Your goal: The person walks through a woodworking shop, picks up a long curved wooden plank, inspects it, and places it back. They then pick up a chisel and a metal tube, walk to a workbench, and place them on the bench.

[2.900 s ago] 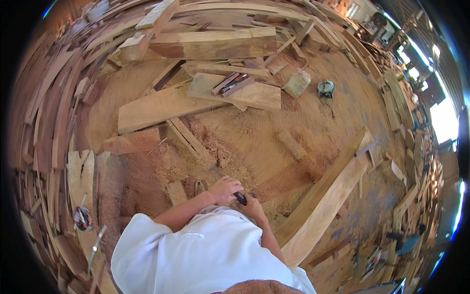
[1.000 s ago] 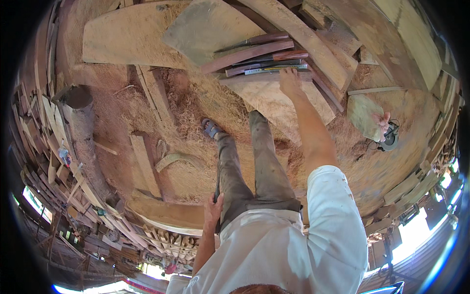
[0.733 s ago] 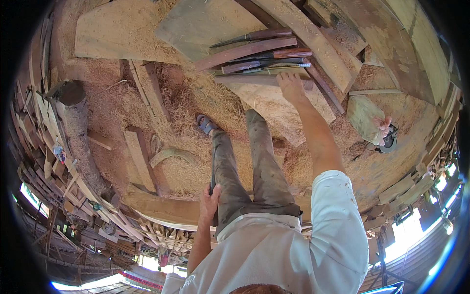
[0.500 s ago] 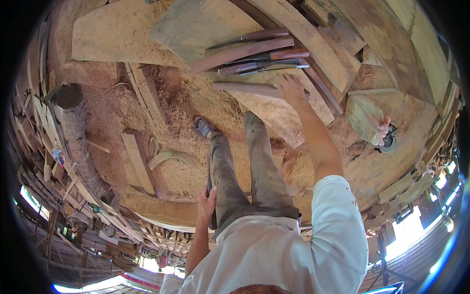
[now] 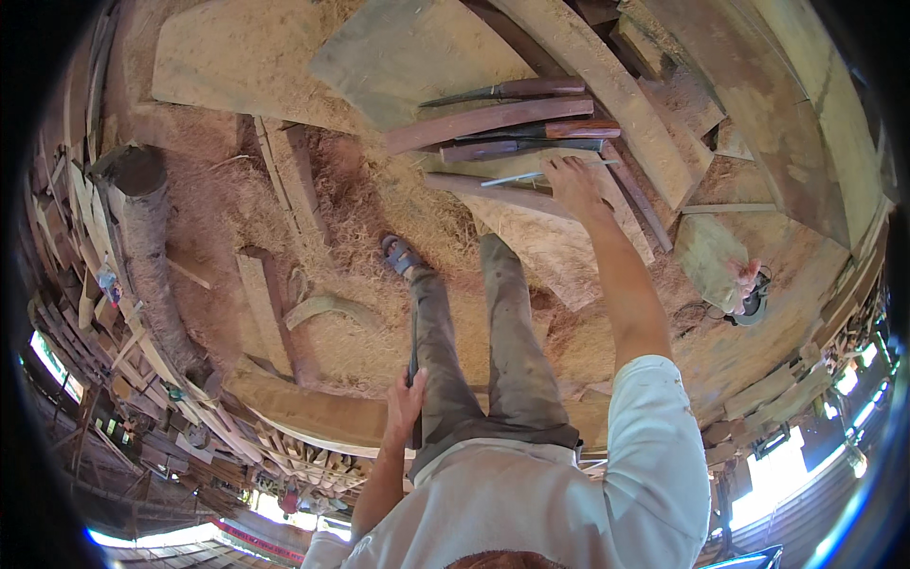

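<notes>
My right hand (image 5: 572, 187) is closed on a thin pale rod (image 5: 510, 178), which sticks out on both sides of the fingers. Below the rod lies a straight dark strip of wood (image 5: 474, 184) on a pale board. Just beyond sit several long tools: one with a dark pointed blade and brown handle (image 5: 531, 87), one with an orange-brown handle (image 5: 578, 129), and a dark purplish one (image 5: 483, 149). A curved reddish wood piece (image 5: 488, 123) rests among them. Beside my left thigh, my left hand (image 5: 406, 398) grips a long, narrow dark tool (image 5: 414, 346), its kind unclear.
Wood shavings (image 5: 360, 199) cover the ground. At the left stands a log (image 5: 142, 237); a curved wood piece (image 5: 332, 306) and a short beam (image 5: 263, 303) lie nearby. To the right are a clear plastic bag (image 5: 706, 251) and a dark corded device (image 5: 752, 302).
The pale rod has come away from the row of tools, toward me, in my right hand. My left hand keeps its grip on the dark tool. The whole view has shifted slightly.
</notes>
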Motion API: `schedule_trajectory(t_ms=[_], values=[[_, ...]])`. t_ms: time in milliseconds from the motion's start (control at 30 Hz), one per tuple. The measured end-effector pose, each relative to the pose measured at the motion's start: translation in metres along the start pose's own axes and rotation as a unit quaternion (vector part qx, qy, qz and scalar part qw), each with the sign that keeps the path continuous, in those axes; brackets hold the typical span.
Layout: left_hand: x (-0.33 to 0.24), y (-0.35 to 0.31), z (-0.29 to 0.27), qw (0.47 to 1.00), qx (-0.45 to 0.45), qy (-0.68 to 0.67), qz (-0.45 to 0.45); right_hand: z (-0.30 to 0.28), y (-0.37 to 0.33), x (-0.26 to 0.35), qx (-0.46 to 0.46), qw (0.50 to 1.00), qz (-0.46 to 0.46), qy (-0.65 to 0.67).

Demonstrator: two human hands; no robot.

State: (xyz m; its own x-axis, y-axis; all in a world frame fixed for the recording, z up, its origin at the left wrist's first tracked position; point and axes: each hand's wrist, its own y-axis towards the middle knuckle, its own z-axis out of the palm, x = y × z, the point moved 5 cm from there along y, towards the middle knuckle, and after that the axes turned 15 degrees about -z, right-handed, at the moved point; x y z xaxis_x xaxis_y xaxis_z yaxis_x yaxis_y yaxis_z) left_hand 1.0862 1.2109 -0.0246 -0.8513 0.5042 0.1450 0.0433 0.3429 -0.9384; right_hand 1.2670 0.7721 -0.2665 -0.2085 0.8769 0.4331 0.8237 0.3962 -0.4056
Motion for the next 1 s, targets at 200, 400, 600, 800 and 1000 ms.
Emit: schedule_trajectory(t_ms=[200, 400, 600, 800, 1000], values=[[-0.055, 0.001, 0.018, 0.992, 0.065, -0.107, -0.010, -0.029, 0.021, 0.001, -0.133, 0.991, -0.023, -0.002], [-0.131, 0.007, 0.030, 0.974, 0.085, -0.196, 0.079, -0.038, 0.058, -0.011, -0.052, 0.990, 0.008, -0.130], [-0.193, 0.031, 0.041, 0.953, 0.126, -0.251, 0.110, -0.061, 0.029, -0.011, -0.009, 0.997, -0.018, -0.069], [-0.244, 0.038, 0.070, 0.928, 0.201, -0.278, 0.143, -0.076, -0.035, 0.086, -0.064, 0.975, -0.022, 0.212], [-0.253, 0.058, 0.070, 0.844, 0.325, -0.419, 0.084, -0.095, 0.000, 0.162, -0.039, 0.910, -0.036, 0.411]])
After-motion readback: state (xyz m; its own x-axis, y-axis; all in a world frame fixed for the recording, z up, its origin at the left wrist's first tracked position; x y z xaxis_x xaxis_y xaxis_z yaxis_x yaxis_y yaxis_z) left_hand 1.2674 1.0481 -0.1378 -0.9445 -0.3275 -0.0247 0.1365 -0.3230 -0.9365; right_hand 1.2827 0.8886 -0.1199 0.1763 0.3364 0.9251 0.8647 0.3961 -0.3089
